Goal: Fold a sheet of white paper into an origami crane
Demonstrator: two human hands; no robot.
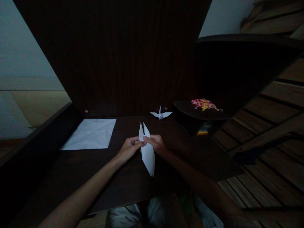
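Observation:
A folded white paper, long and kite-shaped, is held above the dark desk. Its far end splits into two narrow points, and its near end tapers to a tip. My left hand grips its left edge, the thumb lying on top of the paper. From the right side my right hand pinches it, thumb pressed near the base of the split. The fingers underneath are partly hidden. Beyond my hands, a finished white paper crane with spread wings stands near the desk's back panel.
A creased white paper sheet lies flat on the desk at the left. On a rounded shelf at the right sits a pile of small pink, red and yellow pieces. A raised side board borders the desk's left.

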